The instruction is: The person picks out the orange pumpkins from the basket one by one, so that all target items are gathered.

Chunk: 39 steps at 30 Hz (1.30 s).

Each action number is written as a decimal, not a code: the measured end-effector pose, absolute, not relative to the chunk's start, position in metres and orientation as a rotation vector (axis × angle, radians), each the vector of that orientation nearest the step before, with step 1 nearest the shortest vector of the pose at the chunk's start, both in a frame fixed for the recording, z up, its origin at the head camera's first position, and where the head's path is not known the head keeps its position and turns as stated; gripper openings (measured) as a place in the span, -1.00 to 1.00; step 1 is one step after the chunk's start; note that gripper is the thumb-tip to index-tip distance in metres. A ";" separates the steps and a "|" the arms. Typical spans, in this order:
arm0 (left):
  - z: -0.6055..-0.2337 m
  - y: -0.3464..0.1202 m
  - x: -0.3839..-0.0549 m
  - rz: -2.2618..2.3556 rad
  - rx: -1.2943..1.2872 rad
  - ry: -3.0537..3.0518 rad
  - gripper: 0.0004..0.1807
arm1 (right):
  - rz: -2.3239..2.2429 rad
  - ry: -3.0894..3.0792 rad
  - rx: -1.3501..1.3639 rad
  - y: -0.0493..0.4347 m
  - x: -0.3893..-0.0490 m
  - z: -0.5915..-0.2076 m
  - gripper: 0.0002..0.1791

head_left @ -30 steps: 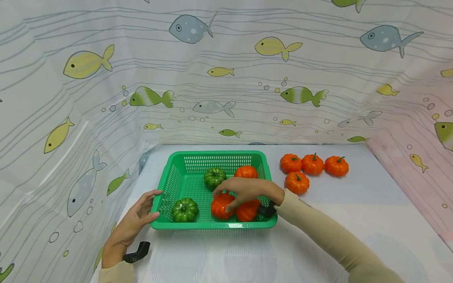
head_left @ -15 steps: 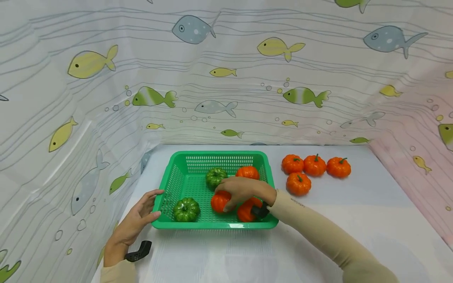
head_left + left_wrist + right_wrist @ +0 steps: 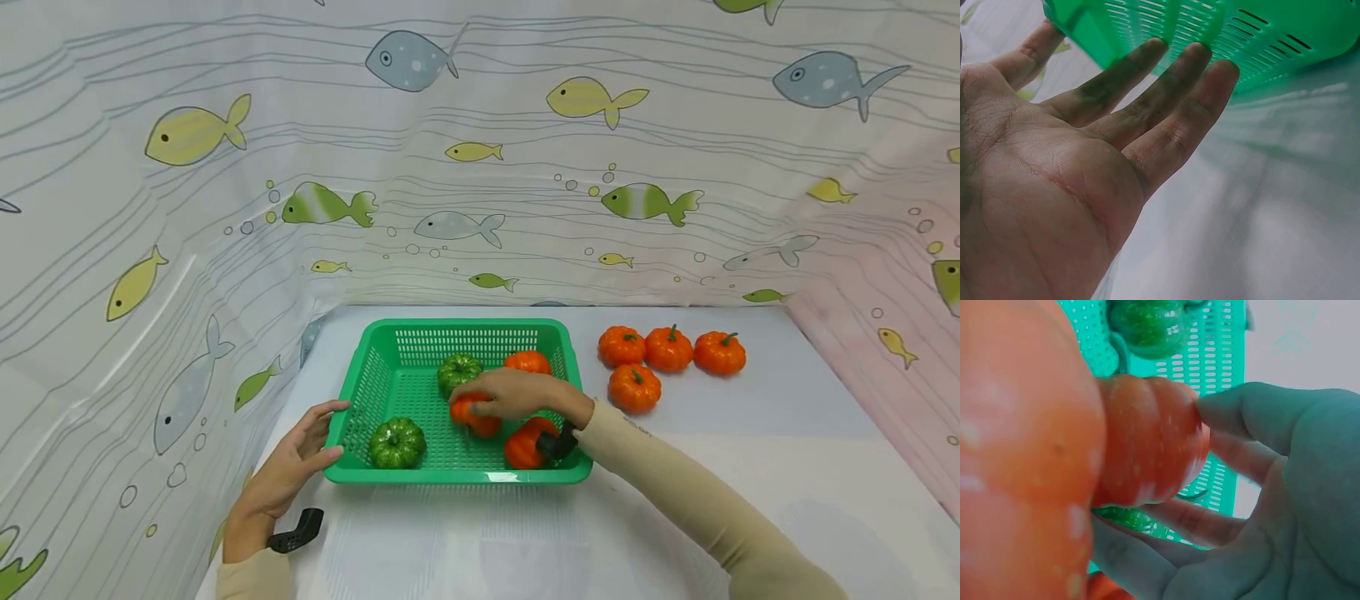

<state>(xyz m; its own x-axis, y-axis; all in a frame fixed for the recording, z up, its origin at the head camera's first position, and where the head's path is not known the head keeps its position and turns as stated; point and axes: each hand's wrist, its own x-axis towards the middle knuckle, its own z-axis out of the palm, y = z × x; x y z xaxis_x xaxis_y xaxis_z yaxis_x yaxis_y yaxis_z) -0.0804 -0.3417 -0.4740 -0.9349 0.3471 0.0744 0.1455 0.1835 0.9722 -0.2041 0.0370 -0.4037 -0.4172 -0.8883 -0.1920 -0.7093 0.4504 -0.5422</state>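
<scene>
A green plastic basket (image 3: 457, 477) stands on the table. Inside it my right hand (image 3: 517, 393) grips a small orange pumpkin (image 3: 486, 425), which sits tilted with its stem towards me. In the right wrist view, the thumb and fingers are round this pumpkin (image 3: 1154, 440), and a nearer orange pumpkin (image 3: 1022, 444) fills the left side. My left hand (image 3: 288, 458) touches the basket's left side; its straight fingers (image 3: 1175, 125) meet the slotted outer wall. Also in the basket are two green pumpkins, one front left (image 3: 397, 443) and one behind (image 3: 459, 375).
Another orange pumpkin (image 3: 528, 362) is at the basket's back right, partly behind my right hand; one more (image 3: 525, 446) lies front right, by the black wrist device (image 3: 558, 442). Several orange pumpkins (image 3: 669, 348) stand on the table right of the basket. Fish-patterned sheeting surrounds the table.
My right hand has closed on the orange pumpkin, tipped it and shifted it slightly towards the back. The front-right orange pumpkin is more exposed. My left hand stays at the basket's side.
</scene>
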 end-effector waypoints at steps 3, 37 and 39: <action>-0.475 -0.342 -0.081 1.854 0.484 2.280 -0.31 | -0.554 2.268 -1.202 0.038 -0.203 -0.403 -0.37; -0.473 -0.340 -0.079 1.834 0.428 2.301 -0.31 | -0.716 2.423 -1.228 0.055 -0.198 -0.390 -0.18; -0.473 -0.341 -0.080 1.844 0.437 2.296 -0.31 | -0.759 2.444 -1.232 0.058 -0.197 -0.387 -0.18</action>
<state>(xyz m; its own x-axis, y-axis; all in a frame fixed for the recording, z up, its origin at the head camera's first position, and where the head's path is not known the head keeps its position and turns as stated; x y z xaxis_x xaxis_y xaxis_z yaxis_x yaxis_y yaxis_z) -0.0795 -0.3406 -0.4730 -0.9438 0.3262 0.0542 0.1233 0.1951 0.9730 -0.1966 0.0581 -0.3871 -0.5870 -0.8090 -0.0286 -0.6504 0.4923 -0.5785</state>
